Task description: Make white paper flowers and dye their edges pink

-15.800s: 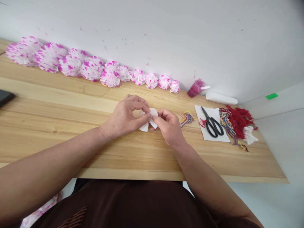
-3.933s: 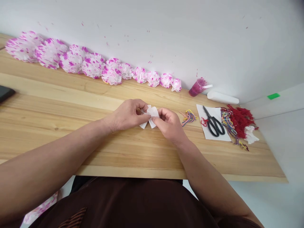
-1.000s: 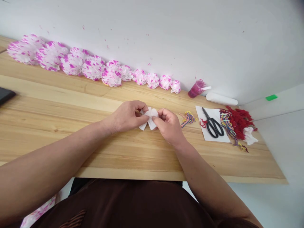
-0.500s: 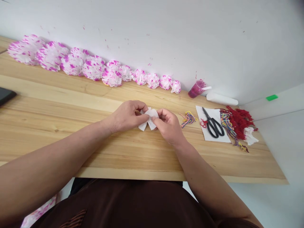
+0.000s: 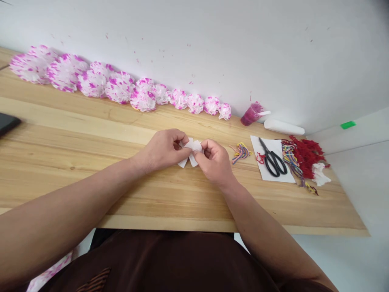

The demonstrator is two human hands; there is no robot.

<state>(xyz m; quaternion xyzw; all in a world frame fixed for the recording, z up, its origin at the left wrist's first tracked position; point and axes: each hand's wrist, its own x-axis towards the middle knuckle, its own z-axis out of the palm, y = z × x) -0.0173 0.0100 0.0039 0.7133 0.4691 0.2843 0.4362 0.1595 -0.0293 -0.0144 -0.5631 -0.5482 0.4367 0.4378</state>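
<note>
A small white folded paper piece (image 5: 191, 152), fanned out like a bow, sits between both hands just above the wooden table (image 5: 75, 150). My left hand (image 5: 162, 150) pinches its middle from the left with thumb and fingers closed. My right hand (image 5: 214, 162) pinches it from the right, fingers curled. Most of the paper's centre is hidden by my fingertips.
A row of several pink-and-white paper flowers (image 5: 118, 86) lines the wall. To the right lie coloured ties (image 5: 240, 151), black scissors (image 5: 271, 161) on white paper, a red yarn pile (image 5: 306, 156), a pink cup (image 5: 251, 114) and a white tube (image 5: 283, 127). A dark device (image 5: 7, 123) lies at far left.
Both hands stay pinched on the white paper at the same spot; only small finger shifts. The right hand's fingers have closed in slightly nearer the paper's middle.
</note>
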